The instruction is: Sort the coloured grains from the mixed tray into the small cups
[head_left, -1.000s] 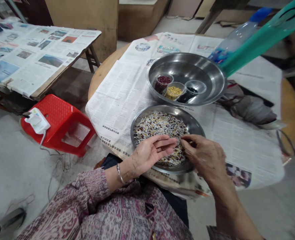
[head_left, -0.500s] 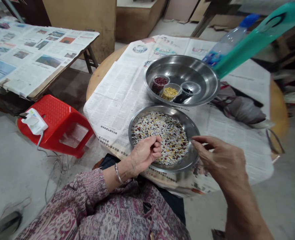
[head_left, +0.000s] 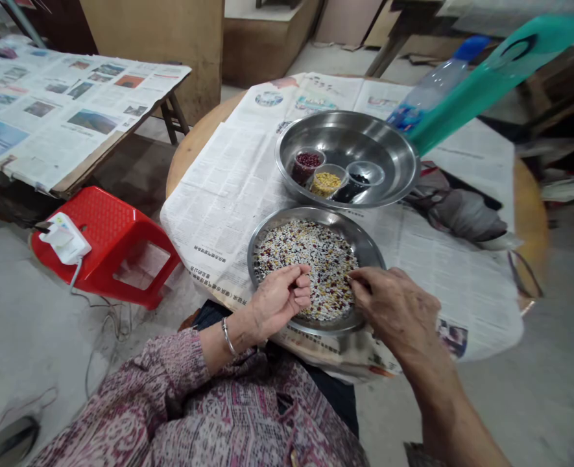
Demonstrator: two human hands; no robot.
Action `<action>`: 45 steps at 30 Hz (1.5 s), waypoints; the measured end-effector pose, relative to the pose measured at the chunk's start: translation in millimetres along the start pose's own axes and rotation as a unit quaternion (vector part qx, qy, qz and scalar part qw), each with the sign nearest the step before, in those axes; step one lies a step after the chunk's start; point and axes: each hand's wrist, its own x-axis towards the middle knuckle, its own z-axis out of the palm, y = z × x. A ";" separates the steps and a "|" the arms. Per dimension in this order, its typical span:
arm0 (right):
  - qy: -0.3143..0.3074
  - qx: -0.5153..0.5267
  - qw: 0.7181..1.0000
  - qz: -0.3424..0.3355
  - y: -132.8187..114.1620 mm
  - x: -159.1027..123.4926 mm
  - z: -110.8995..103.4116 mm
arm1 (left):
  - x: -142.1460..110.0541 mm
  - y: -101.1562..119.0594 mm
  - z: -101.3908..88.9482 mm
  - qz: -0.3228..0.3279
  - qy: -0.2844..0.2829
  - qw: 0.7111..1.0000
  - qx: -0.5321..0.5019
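Observation:
A shallow metal bowl (head_left: pixel 367 246) in front of me holds a spread of white grains mixed with red, yellow and black beans (head_left: pixel 310 243). My left hand (head_left: pixel 283 297) is curled closed over the bowl's near left part, and whatever its fingers may hold is hidden. Over the right side of the same bowl, my right hand (head_left: pixel 398 308) has its thumb and fingertips pinched together just above the grains; anything between them is too small to name. Behind stands a larger metal basin (head_left: pixel 394 146) with small clear cups of red beans (head_left: pixel 308 160), yellow beans (head_left: pixel 327 183) and black beans (head_left: pixel 358 180).
Newspaper (head_left: pixel 218 188) covers the round table. A green plastic handle-like piece (head_left: pixel 491 87) leans by a clear bottle with a blue cap (head_left: pixel 430 84). Grey bundled cloth or bag (head_left: pixel 466 211) lies right. A red stool (head_left: pixel 106 227) carries a white power strip (head_left: pixel 66 238).
My right hand has moved left and inward, from the bowl's right rim to over the grains. My left hand stays closed in nearly the same place.

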 end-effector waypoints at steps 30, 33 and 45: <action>0.003 0.023 0.999 0.045 -7.5 -1.2 -11.3 | -0.1 -4.2 -0.6 -0.007 0.003 0.998 0.063; 0.022 0.056 0.996 0.058 -12.2 -1.3 -17.1 | -1.6 -5.1 -0.2 0.011 -0.006 0.997 0.070; 0.000 0.283 0.959 0.029 -32.9 -2.0 -42.4 | 0.7 -4.2 -0.9 0.005 -0.005 0.998 0.062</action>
